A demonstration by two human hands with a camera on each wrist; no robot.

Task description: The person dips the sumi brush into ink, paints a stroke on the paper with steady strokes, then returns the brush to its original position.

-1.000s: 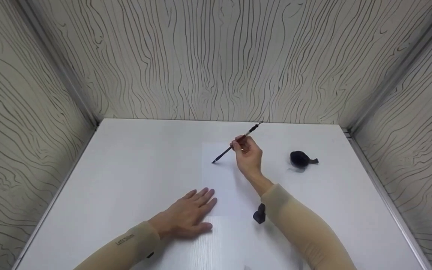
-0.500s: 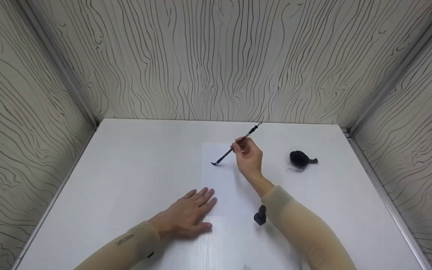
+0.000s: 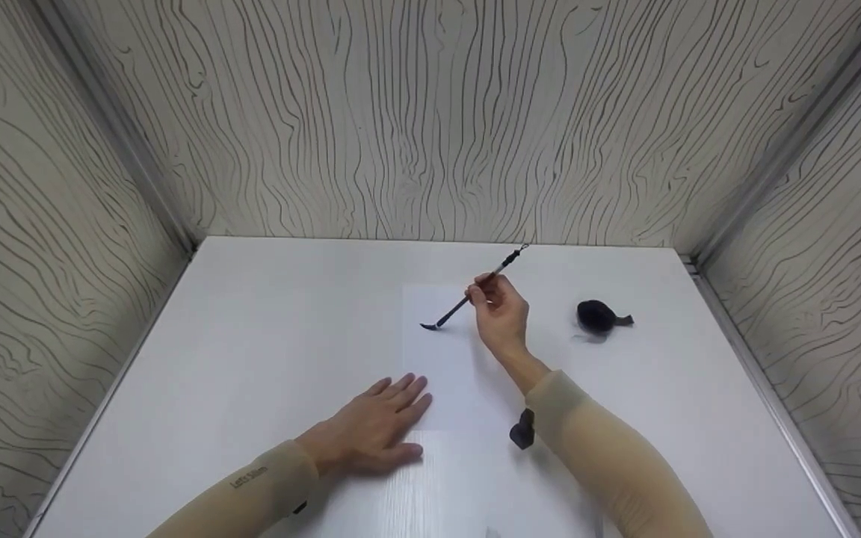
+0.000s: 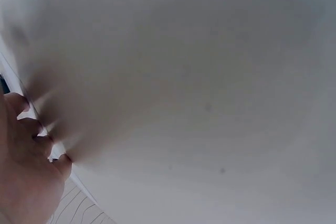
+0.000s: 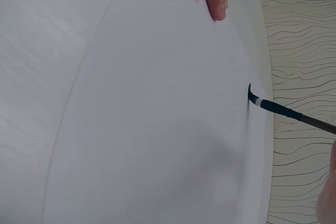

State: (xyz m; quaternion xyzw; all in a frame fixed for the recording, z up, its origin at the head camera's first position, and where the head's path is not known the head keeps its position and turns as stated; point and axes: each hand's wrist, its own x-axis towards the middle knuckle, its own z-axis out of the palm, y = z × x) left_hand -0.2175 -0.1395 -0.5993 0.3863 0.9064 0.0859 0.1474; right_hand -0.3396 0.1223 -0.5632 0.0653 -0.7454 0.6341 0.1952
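Observation:
My right hand (image 3: 501,317) pinches the slanted handle of an ink brush (image 3: 454,310), which has a hanging loop at its top end. In the right wrist view the brush tip (image 5: 252,94) is black and bent sideways against the white paper (image 5: 147,87). Flat on the lower left edge of the paper sheet (image 3: 442,373) rests my left hand (image 3: 378,426), fingers straight and slightly spread. Its fingertips (image 5: 218,11) show at the top of the right wrist view. To the right of my right hand sits a small black ink dish (image 3: 596,317) with a short handle.
The white table (image 3: 288,314) carries the paper and the dish. Patterned panels (image 3: 430,119) with wavy lines stand behind and on both sides, joined by grey metal posts (image 3: 116,127). A faint grey smudge (image 3: 591,338) lies beside the dish.
The brush tip has gone from straight to bent, and my right hand with the brush has shifted slightly to the right. My left hand has stayed in place.

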